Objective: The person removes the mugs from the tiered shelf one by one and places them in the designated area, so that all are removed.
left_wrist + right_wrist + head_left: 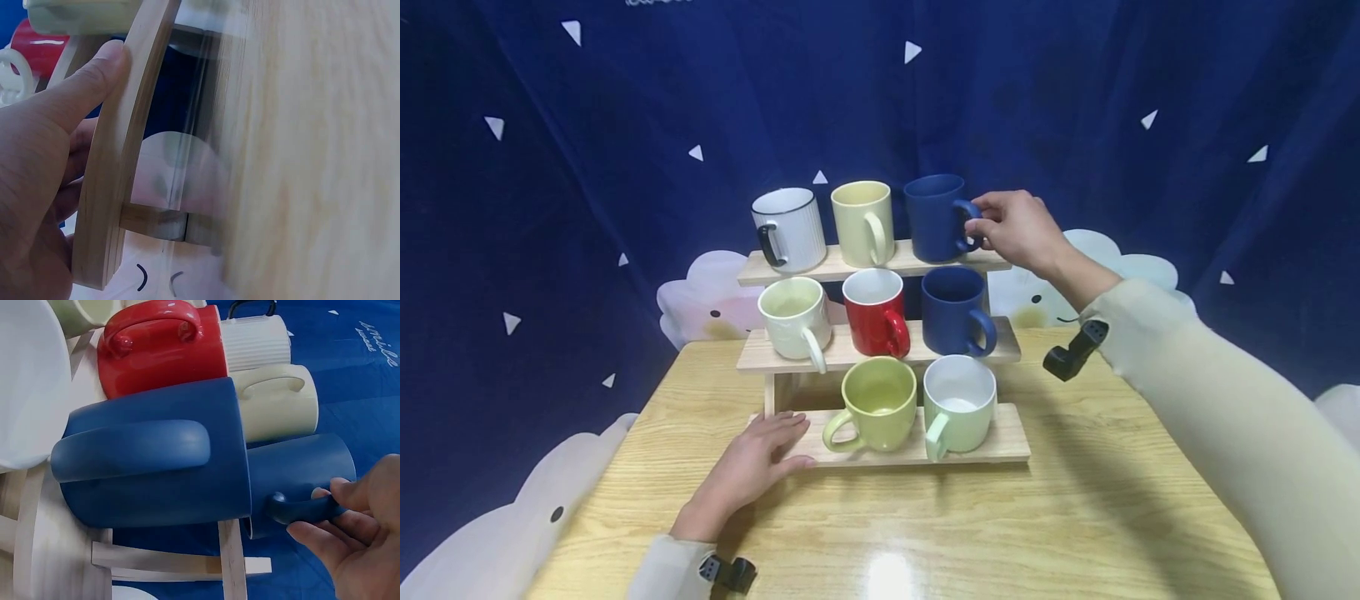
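Eight mugs [874, 329] on a three-tier wooden stand [1013, 433]. Right hand [1018, 229]: thumb and fingers pinch the handle of the dark blue mug [934, 221] at the right end of the top tier, beside the pale yellow mug [856, 229]. Left hand [758, 462]: rests on the bottom tier's left end, fingers loosely extended, thumb at the front edge. Writing: white script [378, 345] on the blue curtain [820, 83] reads "smile sweet" in right wrist view; head view's top-edge lettering [658, 2] cut off, illegible.
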`<state>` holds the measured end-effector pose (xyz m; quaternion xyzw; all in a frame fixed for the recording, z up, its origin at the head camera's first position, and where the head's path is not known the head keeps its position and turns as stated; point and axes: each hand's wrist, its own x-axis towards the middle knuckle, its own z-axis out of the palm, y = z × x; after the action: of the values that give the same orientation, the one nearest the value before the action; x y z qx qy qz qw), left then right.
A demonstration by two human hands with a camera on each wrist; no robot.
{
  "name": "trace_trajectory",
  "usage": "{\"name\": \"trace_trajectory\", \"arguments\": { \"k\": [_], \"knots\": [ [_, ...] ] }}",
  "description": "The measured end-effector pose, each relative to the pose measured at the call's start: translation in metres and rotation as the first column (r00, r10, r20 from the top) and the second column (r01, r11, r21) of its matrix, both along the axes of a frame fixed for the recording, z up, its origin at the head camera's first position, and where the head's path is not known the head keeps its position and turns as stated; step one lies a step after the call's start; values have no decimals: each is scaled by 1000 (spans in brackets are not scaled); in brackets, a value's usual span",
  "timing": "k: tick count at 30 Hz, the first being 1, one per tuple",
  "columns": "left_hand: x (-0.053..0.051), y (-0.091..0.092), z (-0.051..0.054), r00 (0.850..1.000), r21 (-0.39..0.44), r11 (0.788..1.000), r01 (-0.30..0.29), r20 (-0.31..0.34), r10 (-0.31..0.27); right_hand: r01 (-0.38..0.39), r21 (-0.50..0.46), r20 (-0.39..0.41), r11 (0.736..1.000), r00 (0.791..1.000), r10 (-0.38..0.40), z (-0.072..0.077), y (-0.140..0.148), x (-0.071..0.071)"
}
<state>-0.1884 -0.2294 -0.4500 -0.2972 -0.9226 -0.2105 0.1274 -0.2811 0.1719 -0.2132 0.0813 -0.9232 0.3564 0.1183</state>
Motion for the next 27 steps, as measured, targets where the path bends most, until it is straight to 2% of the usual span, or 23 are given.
{"name": "trace_trajectory", "arguments": {
  "k": [12,19,27],
  "knots": [
    [1,-1,0,1000,-9,1000,-10,4,10,41,-38,-19,998,999,-41,-7,21,8],
    [2,0,2,1000,-5,1000,-12,13,12,50,-95,-29,994,998,-53,-2,30,17],
    [3,1,3,1000,-10,1000,-20,23,20,121,-139,-49,983,990,-129,1,50,26]
  ]
}}
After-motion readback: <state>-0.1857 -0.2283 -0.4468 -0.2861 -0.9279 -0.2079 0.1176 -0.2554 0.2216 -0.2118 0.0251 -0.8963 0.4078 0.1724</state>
